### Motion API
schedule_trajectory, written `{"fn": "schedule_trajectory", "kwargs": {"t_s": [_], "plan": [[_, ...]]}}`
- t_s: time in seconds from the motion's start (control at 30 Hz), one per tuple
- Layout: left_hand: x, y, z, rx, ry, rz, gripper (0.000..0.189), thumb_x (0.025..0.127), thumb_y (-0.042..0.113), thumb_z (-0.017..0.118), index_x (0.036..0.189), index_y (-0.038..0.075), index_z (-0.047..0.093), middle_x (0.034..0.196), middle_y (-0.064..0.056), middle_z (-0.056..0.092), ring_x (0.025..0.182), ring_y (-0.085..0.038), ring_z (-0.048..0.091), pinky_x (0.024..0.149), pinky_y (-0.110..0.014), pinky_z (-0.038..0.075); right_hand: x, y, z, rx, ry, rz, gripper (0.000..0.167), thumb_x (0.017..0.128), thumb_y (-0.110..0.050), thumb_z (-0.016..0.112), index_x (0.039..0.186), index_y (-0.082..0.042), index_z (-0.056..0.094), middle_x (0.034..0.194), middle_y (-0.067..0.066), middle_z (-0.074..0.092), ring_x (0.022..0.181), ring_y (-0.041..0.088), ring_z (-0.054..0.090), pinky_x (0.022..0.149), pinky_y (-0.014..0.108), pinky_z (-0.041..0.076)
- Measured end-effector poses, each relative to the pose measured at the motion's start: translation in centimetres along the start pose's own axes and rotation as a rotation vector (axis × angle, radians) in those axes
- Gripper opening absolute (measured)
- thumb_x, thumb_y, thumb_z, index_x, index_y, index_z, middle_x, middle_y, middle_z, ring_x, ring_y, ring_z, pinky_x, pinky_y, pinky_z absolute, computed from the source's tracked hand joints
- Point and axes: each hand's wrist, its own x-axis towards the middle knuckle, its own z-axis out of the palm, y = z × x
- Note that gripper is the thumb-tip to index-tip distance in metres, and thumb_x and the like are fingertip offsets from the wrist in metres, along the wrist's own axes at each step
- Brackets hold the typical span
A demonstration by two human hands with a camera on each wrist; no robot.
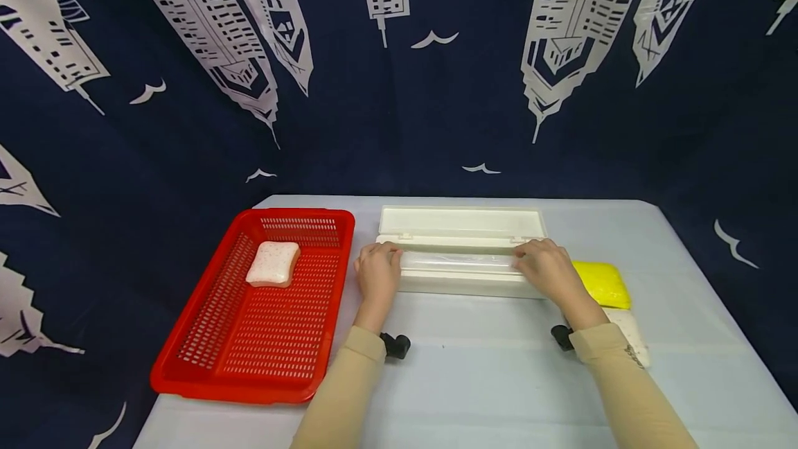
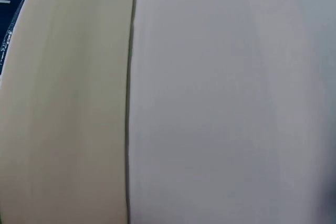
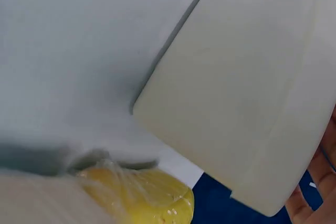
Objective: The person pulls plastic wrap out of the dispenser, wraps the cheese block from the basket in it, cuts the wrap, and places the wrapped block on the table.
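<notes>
A long cream plastic-wrap box [image 1: 467,286] lies with its lid [image 1: 461,219] tipped back, and a clear roll of plastic wrap [image 1: 458,262] shows inside. My left hand [image 1: 377,272] is at the box's left end, its curled fingers and thumb pinching the wrap there. At the right end my right hand [image 1: 548,270] pinches the wrap with bent fingers. Fingertips are partly hidden in the head view. The left wrist view shows the box's side [image 2: 68,103] without the hand; the right wrist view shows some right-hand fingers [image 3: 320,174] beside the box's end [image 3: 231,93].
A red perforated basket [image 1: 249,393] on the left holds a white bread-slice-shaped piece [image 1: 273,263]. By the right forearm lie a yellow film-wrapped piece [image 1: 601,284] and a whitish one [image 1: 626,331]. A white cloth [image 1: 474,380] covers the table; a navy patterned curtain [image 1: 399,123] hangs behind.
</notes>
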Motion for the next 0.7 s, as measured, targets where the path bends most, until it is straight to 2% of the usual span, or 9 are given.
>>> {"fn": "schedule_trajectory", "kwargs": {"t_s": [0.07, 0.2, 0.4, 0.53, 0.7], "plan": [[0.1, -0.1, -0.1, 0.004, 0.014, 0.006, 0.010, 0.089, 0.020, 0.073, 0.094, 0.013, 0.077, 0.100, -0.005, 0.076, 0.108, -0.029, 0.063, 0.092, -0.045, 0.042, 0.0, 0.0, 0.1, -0.024, 0.022, -0.020, 0.016, 0.088, -0.008, 0.071, 0.101, 0.001, 0.073, 0.092, 0.014, 0.069, 0.092, 0.036, 0.059, 0.078, 0.049, 0.044], [0.2, 0.0, -0.4, -0.010, 0.049, 0.016, 0.010, 0.089, 0.022, 0.073, 0.093, 0.014, 0.077, 0.100, -0.003, 0.077, 0.104, -0.028, 0.064, 0.092, -0.045, 0.042, 0.1, 0.0, 0.4, -0.025, 0.120, -0.057, 0.008, 0.084, -0.002, 0.073, 0.090, 0.003, 0.074, 0.079, 0.011, 0.063, 0.077, 0.030, 0.057, 0.069, 0.042, 0.045], [0.8, 0.7, -1.1, -0.023, 0.085, 0.005, 0.013, 0.091, 0.024, 0.070, 0.096, 0.015, 0.077, 0.102, -0.003, 0.076, 0.101, -0.028, 0.065, 0.090, -0.044, 0.042, 0.1, -0.2, 0.2, -0.013, 0.199, -0.078, 0.004, 0.087, 0.003, 0.069, 0.091, 0.003, 0.069, 0.087, 0.016, 0.065, 0.080, 0.035, 0.065, 0.070, 0.047, 0.055], [1.4, 1.1, -1.7, -0.035, 0.103, 0.013, 0.015, 0.092, 0.025, 0.068, 0.098, 0.015, 0.077, 0.097, -0.002, 0.077, 0.096, -0.028, 0.066, 0.084, -0.042, 0.044, 0.2, -0.5, -0.4, -0.014, 0.242, -0.073, 0.004, 0.088, 0.003, 0.067, 0.092, 0.002, 0.068, 0.089, 0.016, 0.067, 0.081, 0.037, 0.067, 0.069, 0.050, 0.055], [2.1, 1.6, -2.5, -0.060, 0.108, 0.032, 0.016, 0.093, 0.026, 0.067, 0.100, 0.015, 0.078, 0.096, -0.002, 0.077, 0.093, -0.027, 0.064, 0.083, -0.040, 0.047, 0.7, -0.8, -1.2, -0.004, 0.302, -0.060, 0.004, 0.089, -0.001, 0.068, 0.092, 0.002, 0.068, 0.085, 0.015, 0.065, 0.075, 0.035, 0.065, 0.068, 0.051, 0.054]]}}
